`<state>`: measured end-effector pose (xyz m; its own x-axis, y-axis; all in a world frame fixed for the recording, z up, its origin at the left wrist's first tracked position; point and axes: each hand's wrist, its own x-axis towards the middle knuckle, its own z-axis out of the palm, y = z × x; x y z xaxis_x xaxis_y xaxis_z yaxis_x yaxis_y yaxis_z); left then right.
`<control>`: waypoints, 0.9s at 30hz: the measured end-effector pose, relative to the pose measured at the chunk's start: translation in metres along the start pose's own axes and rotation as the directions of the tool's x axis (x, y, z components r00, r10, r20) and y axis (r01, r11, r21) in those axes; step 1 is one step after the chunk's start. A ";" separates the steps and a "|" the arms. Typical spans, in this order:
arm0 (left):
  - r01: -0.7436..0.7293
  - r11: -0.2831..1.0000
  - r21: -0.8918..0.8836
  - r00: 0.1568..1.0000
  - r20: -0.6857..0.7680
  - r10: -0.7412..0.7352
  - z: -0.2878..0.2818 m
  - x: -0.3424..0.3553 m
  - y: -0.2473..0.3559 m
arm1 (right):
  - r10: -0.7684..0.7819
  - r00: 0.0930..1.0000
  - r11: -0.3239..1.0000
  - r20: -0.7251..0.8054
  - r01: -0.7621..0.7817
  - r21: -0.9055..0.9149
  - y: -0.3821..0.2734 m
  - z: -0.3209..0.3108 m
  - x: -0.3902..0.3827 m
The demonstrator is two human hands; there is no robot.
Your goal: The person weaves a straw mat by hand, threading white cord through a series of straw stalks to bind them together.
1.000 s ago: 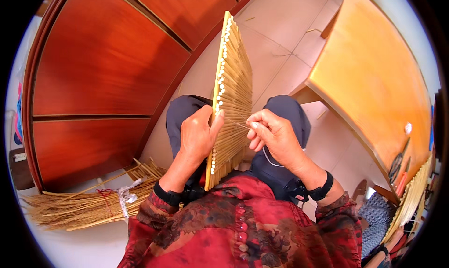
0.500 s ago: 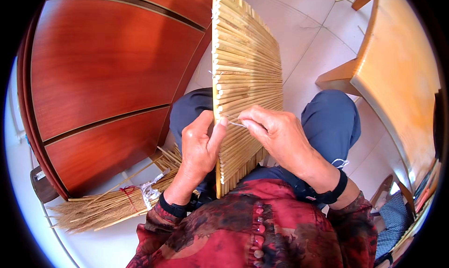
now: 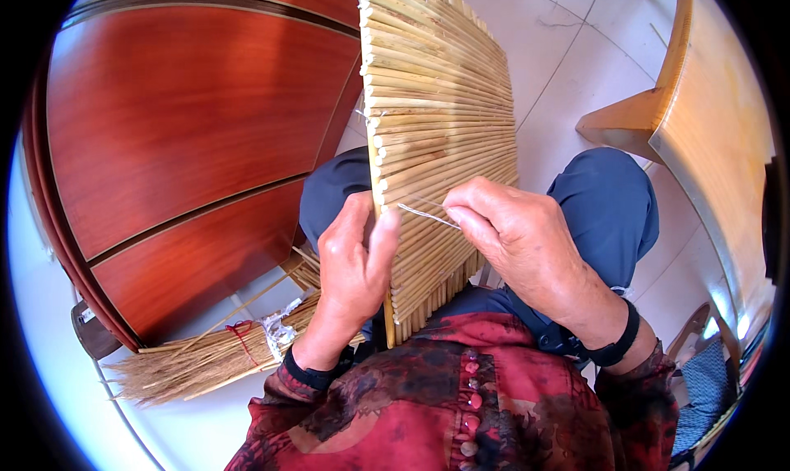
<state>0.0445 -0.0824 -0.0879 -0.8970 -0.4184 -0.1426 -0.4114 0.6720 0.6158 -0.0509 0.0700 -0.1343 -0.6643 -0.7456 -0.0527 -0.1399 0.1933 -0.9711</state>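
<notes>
A mat of pale straw stalks [image 3: 448, 101] stands on edge between my knees, its stalk ends along the left side. My left hand [image 3: 354, 253] is closed on that left edge, thumb on the stalk face and fingers on the other side, mostly hidden. White thread [image 3: 428, 216] runs from the stalks near my left thumb to my right hand [image 3: 514, 228]. Thumb and forefinger of the right hand are pinched together on it, just off the mat's face. A second thin line shows beside the thread; whether it is a needle I cannot make out.
A red-brown wooden cabinet [image 3: 189, 125] stands on the left. Below it lies a bundle of broom stalks [image 3: 206, 360] tied with red and white. A light wooden piece of furniture [image 3: 716, 142] rises on the right. White floor tiles [image 3: 559, 68] show beyond the mat.
My right hand has drawn away to the right, and a longer stretch of thread shows. The left hand stays at the mat's edge. The whole view has shifted slightly.
</notes>
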 end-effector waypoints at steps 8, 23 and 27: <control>0.056 0.998 0.025 0.998 0.013 -0.056 0.000 0.002 -0.002 | -0.042 0.999 0.999 -0.012 0.042 0.017 0.002 0.003 0.000; -0.046 0.999 -0.013 0.998 -0.034 0.046 -0.002 0.001 -0.005 | -0.110 0.994 0.991 0.000 0.110 -0.077 0.004 0.005 -0.001; -0.002 0.999 0.053 0.998 -0.058 0.005 0.004 0.001 -0.004 | -0.146 0.989 0.984 -0.030 0.142 -0.106 0.004 0.005 -0.001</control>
<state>0.0448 -0.0834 -0.0934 -0.8882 -0.4496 -0.0949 -0.4178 0.7042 0.5741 -0.0472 0.0685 -0.1388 -0.6583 -0.7465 0.0969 -0.3100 0.1516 -0.9386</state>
